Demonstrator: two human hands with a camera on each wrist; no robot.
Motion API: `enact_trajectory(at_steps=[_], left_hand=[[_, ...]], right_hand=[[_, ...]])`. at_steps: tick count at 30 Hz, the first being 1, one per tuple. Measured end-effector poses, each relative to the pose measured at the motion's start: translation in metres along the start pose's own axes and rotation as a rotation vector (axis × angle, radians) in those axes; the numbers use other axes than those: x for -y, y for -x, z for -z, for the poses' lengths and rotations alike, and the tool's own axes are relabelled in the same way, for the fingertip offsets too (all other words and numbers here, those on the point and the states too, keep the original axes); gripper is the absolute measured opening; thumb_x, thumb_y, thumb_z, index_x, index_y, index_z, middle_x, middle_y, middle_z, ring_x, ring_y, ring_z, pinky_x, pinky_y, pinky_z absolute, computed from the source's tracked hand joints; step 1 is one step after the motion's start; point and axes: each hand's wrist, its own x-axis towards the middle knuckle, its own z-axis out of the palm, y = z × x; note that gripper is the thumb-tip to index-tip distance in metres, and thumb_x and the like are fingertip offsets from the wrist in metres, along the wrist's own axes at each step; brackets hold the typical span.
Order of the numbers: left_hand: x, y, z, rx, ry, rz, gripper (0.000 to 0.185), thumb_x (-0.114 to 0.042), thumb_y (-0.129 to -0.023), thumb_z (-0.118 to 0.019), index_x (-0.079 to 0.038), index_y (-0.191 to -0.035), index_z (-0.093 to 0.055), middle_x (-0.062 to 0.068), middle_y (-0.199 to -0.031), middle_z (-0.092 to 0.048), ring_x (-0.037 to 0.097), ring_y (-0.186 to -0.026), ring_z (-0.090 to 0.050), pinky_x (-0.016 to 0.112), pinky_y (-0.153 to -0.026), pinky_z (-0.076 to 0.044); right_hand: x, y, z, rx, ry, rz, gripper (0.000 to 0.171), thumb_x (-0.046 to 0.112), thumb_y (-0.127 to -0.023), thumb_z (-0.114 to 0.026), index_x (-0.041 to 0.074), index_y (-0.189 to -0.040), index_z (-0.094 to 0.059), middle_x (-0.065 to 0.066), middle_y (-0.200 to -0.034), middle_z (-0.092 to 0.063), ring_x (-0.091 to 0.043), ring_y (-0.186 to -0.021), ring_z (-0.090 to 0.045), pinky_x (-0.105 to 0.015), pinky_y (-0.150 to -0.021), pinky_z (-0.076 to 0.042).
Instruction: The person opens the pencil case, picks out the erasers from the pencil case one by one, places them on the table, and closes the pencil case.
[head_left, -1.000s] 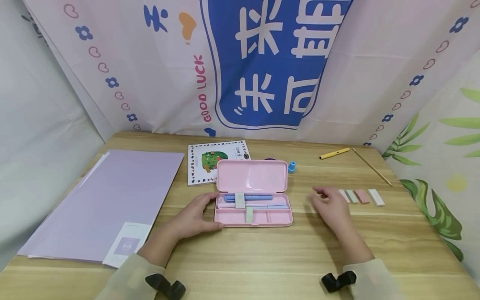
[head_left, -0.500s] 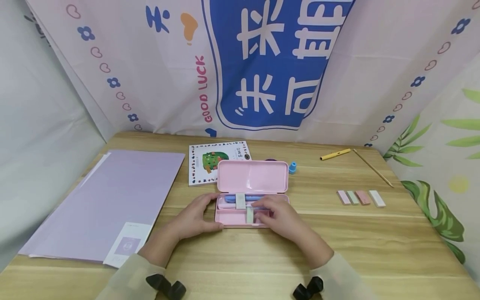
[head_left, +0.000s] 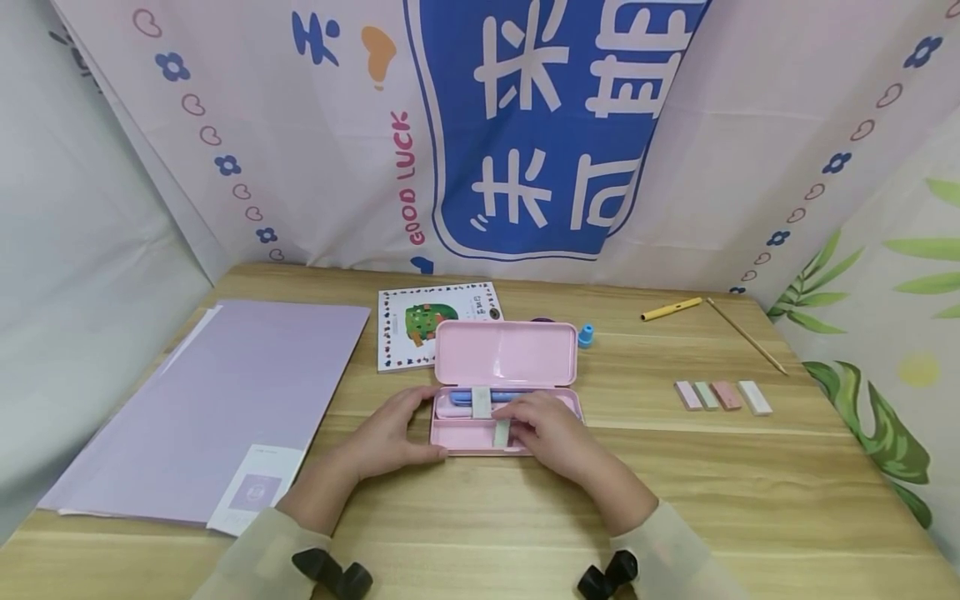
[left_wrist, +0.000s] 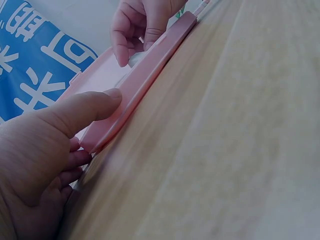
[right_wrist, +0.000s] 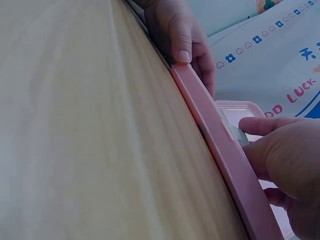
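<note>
A pink pencil case [head_left: 463, 434] stands with its lid up in the middle of the table. My left hand [head_left: 390, 433] holds its left end, the thumb against the front wall [left_wrist: 150, 70] in the left wrist view. Inside the case, my right hand [head_left: 558, 437] pinches a small pale green eraser [head_left: 501, 432] in the front compartment; the right wrist view shows the eraser [right_wrist: 239, 135] at the thumb and forefinger. A greyish eraser [head_left: 481, 402] lies across blue pens [head_left: 461, 399] in the back compartment. The right hand hides the case's right part.
To the right lie several erasers [head_left: 725, 395], a yellow pen [head_left: 671, 309] and a thin stick [head_left: 746, 337]. Behind the case are a booklet [head_left: 397, 333] and a small blue object [head_left: 586, 336]. A large lilac folder [head_left: 225, 400] covers the left side.
My right hand has come left from beside the row of erasers into the pencil case and taken hold of the green eraser, which now leans slightly. The left hand has stayed put.
</note>
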Motion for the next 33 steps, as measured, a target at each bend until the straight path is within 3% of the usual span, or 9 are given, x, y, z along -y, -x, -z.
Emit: enact_trajectory(at_steps=[10, 16, 21, 27, 33], left_hand=[[-0.001, 0.0, 0.0, 0.003, 0.005, 0.007, 0.089, -0.044, -0.074, -0.083, -0.008, -0.144, -0.043, 0.016, -0.15, -0.043, 0.036, -0.142, -0.037, 0.055, -0.117, -0.031], [-0.002, 0.0, 0.0, 0.002, 0.008, 0.007, 0.089, -0.043, -0.074, -0.083, -0.008, -0.145, -0.043, 0.017, -0.15, -0.043, 0.037, -0.142, -0.037, 0.055, -0.117, -0.031], [-0.002, 0.001, 0.001, -0.002, 0.009, 0.007, 0.088, -0.042, -0.074, -0.083, -0.009, -0.145, -0.043, 0.017, -0.15, -0.043, 0.037, -0.142, -0.037, 0.056, -0.117, -0.031], [-0.001, 0.0, 0.0, 0.0, 0.009, 0.006, 0.088, -0.043, -0.074, -0.083, -0.009, -0.145, -0.043, 0.017, -0.15, -0.043, 0.037, -0.142, -0.037, 0.056, -0.117, -0.031], [-0.002, 0.0, 0.0, 0.0, 0.006, 0.003, 0.089, -0.042, -0.074, -0.083, -0.009, -0.145, -0.042, 0.017, -0.151, -0.042, 0.038, -0.142, -0.036, 0.056, -0.117, -0.031]], right_hand=[[-0.006, 0.004, 0.004, -0.018, -0.012, -0.021, 0.014, 0.014, -0.087, -0.073, 0.014, -0.101, -0.07, 0.0, -0.104, -0.07, -0.018, -0.102, -0.064, -0.038, -0.092, -0.053], [-0.008, 0.007, 0.01, -0.004, 0.0, -0.015, 0.026, 0.014, -0.088, -0.072, 0.012, -0.114, -0.071, 0.0, -0.103, -0.069, -0.014, -0.094, -0.06, -0.033, -0.085, -0.054], [-0.013, 0.012, 0.013, -0.014, 0.01, -0.014, 0.022, 0.016, -0.086, -0.074, 0.011, -0.108, -0.074, 0.003, -0.094, -0.064, -0.012, -0.088, -0.053, -0.027, -0.078, -0.05], [-0.028, 0.027, 0.022, -0.131, -0.135, -0.216, 0.022, 0.012, -0.082, -0.076, 0.011, -0.104, -0.074, -0.004, -0.108, -0.07, -0.019, -0.096, -0.062, -0.033, -0.084, -0.056], [-0.058, 0.047, 0.044, -0.323, -0.141, -0.49, 0.025, 0.015, -0.083, -0.074, 0.005, -0.107, -0.073, -0.01, -0.096, -0.069, -0.019, -0.086, -0.058, -0.023, -0.072, -0.048]])
